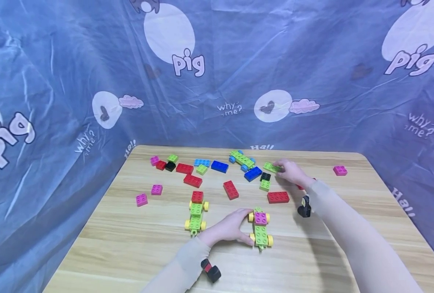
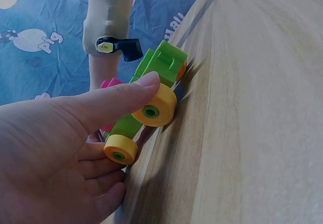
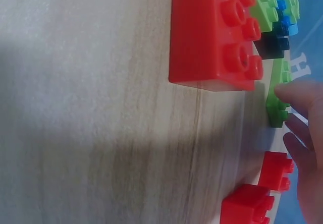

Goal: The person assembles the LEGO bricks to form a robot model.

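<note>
A toy car [image 1: 261, 232] with a lime green base, yellow wheels and a pink brick [image 1: 260, 219] on top stands in front of me. My left hand [image 1: 229, 227] holds it from the left, the thumb on one yellow wheel [image 2: 155, 105] and the fingers by another. Farther back, my right hand [image 1: 293, 172] pinches the right end of a thin green brick [image 1: 270, 167] at the table. In the right wrist view its fingertips lie on that green brick [image 3: 275, 100]. A black brick [image 1: 265, 176] and a lime brick [image 1: 265, 185] sit just in front.
Another green car [image 1: 196, 219] with a red brick stands left of my left hand. A blue-wheeled green car [image 1: 242, 159] is at the back. Red bricks [image 1: 278, 197] and blue bricks [image 1: 220, 166] lie scattered, with pink bricks [image 1: 340, 170] toward the sides. A printed blue cloth [image 1: 217, 73] surrounds the table.
</note>
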`<action>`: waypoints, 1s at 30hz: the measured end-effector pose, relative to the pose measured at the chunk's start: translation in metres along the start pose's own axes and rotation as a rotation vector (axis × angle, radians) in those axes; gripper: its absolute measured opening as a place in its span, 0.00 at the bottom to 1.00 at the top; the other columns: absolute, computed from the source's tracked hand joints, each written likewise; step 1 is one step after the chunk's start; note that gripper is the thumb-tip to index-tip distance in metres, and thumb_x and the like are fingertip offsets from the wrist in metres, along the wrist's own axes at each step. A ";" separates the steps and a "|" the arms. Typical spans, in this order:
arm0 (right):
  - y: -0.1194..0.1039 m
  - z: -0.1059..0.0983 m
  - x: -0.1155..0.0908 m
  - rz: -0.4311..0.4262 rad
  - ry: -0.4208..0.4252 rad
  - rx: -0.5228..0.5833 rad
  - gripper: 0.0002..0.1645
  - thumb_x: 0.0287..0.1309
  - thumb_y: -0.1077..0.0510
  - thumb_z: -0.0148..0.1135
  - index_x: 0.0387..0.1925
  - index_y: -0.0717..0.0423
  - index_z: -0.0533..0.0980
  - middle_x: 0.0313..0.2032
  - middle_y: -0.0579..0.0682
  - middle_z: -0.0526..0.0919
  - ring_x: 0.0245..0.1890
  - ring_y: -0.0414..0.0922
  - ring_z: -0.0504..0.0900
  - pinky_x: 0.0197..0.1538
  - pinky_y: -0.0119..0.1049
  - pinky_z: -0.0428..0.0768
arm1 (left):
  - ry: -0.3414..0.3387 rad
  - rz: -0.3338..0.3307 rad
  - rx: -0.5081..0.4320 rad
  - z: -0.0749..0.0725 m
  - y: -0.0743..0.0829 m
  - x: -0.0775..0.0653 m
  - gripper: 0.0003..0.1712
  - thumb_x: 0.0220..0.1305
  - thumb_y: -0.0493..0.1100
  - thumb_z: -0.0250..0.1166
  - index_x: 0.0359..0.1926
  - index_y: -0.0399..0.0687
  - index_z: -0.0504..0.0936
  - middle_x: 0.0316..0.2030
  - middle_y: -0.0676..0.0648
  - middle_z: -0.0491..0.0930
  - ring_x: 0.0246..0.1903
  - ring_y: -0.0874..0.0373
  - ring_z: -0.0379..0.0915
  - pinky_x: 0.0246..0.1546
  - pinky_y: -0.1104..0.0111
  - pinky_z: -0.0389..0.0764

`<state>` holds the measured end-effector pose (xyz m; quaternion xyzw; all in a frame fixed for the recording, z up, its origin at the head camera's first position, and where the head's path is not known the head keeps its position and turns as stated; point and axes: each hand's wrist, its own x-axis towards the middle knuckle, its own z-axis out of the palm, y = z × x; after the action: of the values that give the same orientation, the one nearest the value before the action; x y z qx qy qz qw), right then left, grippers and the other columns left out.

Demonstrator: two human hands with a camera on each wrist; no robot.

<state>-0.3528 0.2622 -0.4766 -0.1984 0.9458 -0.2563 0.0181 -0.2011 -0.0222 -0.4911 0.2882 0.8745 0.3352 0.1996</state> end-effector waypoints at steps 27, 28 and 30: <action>0.000 0.005 -0.010 0.060 0.032 0.049 0.22 0.52 0.66 0.66 0.51 0.70 0.75 0.48 0.67 0.78 0.47 0.61 0.79 0.51 0.55 0.77 | 0.001 0.006 -0.005 0.000 0.000 0.000 0.59 0.41 0.52 0.79 0.72 0.42 0.58 0.70 0.41 0.61 0.69 0.48 0.58 0.69 0.61 0.60; -0.001 0.005 -0.010 0.064 0.031 0.058 0.23 0.52 0.66 0.66 0.51 0.69 0.75 0.48 0.67 0.78 0.47 0.61 0.78 0.51 0.55 0.78 | 0.000 0.005 -0.005 0.000 0.000 0.000 0.59 0.41 0.52 0.79 0.72 0.42 0.58 0.70 0.42 0.61 0.69 0.48 0.58 0.69 0.61 0.60; 0.000 0.004 -0.009 0.060 0.031 0.077 0.25 0.51 0.67 0.66 0.52 0.70 0.74 0.49 0.67 0.76 0.47 0.62 0.78 0.51 0.55 0.77 | 0.001 0.003 -0.007 0.000 0.001 -0.001 0.59 0.41 0.52 0.80 0.71 0.43 0.58 0.70 0.42 0.61 0.69 0.48 0.58 0.69 0.61 0.60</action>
<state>-0.3435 0.2633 -0.4807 -0.1650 0.9410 -0.2949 0.0187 -0.2003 -0.0220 -0.4909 0.2888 0.8730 0.3386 0.1997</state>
